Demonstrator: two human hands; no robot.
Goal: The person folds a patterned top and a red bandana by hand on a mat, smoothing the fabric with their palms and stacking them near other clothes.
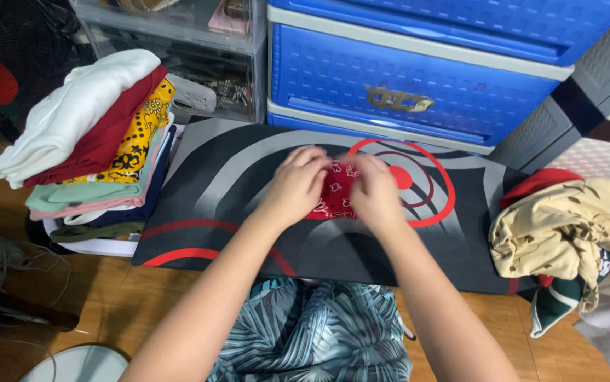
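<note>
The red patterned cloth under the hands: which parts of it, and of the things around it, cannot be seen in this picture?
- Red patterned cloth, head view: its sides lie under the left hand and right hand, so its full shape and each grip are hidden.
- Blue drawer unit: top cut off by the upper edge.
- Unfolded clothes: cut off by the right edge.

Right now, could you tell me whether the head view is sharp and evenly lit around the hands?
Head view: left hand and right hand slightly soft on the red patterned cloth; even light, faint shadows on the black mat; mild glare on the blue drawers; edges bend outward.
</note>
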